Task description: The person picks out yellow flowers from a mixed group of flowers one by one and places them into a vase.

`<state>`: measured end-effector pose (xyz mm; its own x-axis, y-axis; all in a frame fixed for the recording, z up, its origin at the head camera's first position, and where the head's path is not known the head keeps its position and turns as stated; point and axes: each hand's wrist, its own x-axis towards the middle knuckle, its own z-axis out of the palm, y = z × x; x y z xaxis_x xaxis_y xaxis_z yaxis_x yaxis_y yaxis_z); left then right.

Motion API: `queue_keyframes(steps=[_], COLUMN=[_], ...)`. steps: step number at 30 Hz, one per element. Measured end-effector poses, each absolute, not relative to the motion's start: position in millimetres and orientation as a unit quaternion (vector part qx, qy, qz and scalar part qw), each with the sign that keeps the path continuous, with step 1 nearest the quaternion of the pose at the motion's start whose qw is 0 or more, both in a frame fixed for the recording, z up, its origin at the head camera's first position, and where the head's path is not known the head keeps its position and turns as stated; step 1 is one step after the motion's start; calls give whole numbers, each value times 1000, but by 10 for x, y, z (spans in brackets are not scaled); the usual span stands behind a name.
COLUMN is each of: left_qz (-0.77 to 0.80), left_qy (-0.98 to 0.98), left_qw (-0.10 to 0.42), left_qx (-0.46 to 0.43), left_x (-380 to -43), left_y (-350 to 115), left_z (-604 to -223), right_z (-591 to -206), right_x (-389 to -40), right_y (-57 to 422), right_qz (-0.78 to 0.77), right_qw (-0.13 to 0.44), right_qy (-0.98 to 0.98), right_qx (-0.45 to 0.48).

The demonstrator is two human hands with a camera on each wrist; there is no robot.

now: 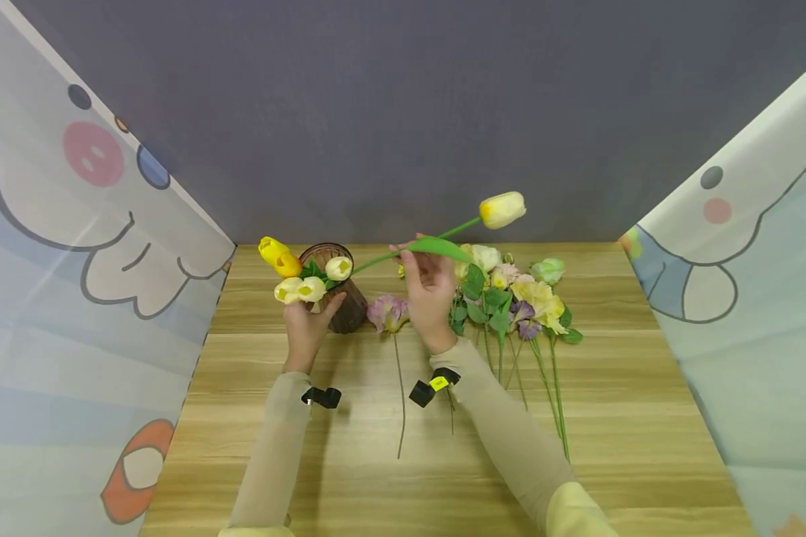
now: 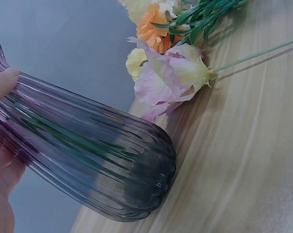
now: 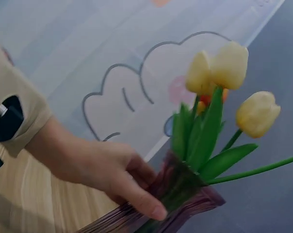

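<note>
My left hand (image 1: 304, 332) grips the ribbed purple glass vase (image 2: 95, 150) round its neck. The vase leans, its base low by the wooden table, and green stems show through the glass. Pale yellow tulips (image 3: 230, 65) and deeper yellow ones (image 1: 274, 252) stand out of its mouth, with green leaves among them. My right hand (image 1: 431, 298) pinches the stem of another pale yellow tulip (image 1: 502, 210). That tulip slants with its bloom up to the right, while its lower stem (image 3: 255, 171) reaches the vase's rim. A long leaf (image 1: 436, 247) crosses in front of the right fingers.
A pink-lilac flower (image 1: 387, 312) with a thin stem lies between my arms on the table (image 1: 618, 462). Right of it is a pile of mixed flowers (image 1: 540, 298), including yellow and purple blooms. A grey wall (image 1: 430, 112) rises behind; printed cartoon panels flank the table.
</note>
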<state>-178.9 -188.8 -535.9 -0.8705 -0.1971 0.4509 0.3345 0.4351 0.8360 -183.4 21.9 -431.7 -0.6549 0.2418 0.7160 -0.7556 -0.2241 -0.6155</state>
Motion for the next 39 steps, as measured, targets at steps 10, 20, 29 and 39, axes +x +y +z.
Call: queue_keyframes(steps=[10, 20, 29, 39], left_qz=[-526, -519, -526, -524], left_qy=[-811, -814, -809, -809], left_qw=[254, 257, 259, 262], left_qx=[-45, -40, -35, -38], left_x=[-1784, -1785, -1775, -1779], left_y=[-1884, -1892, -1881, -1871], left_z=[-5365, -5369, -5379, -5375], right_z=[-4296, -4676, -4695, -4849], right_x=[-1793, -1800, -1746, -1706], right_y=[44, -117, -105, -66], right_qz=[573, 514, 559, 565], right_qw=[327, 215, 262, 201], right_qy=[-689, -786, -742, -755], right_qx=[301, 268, 262, 265])
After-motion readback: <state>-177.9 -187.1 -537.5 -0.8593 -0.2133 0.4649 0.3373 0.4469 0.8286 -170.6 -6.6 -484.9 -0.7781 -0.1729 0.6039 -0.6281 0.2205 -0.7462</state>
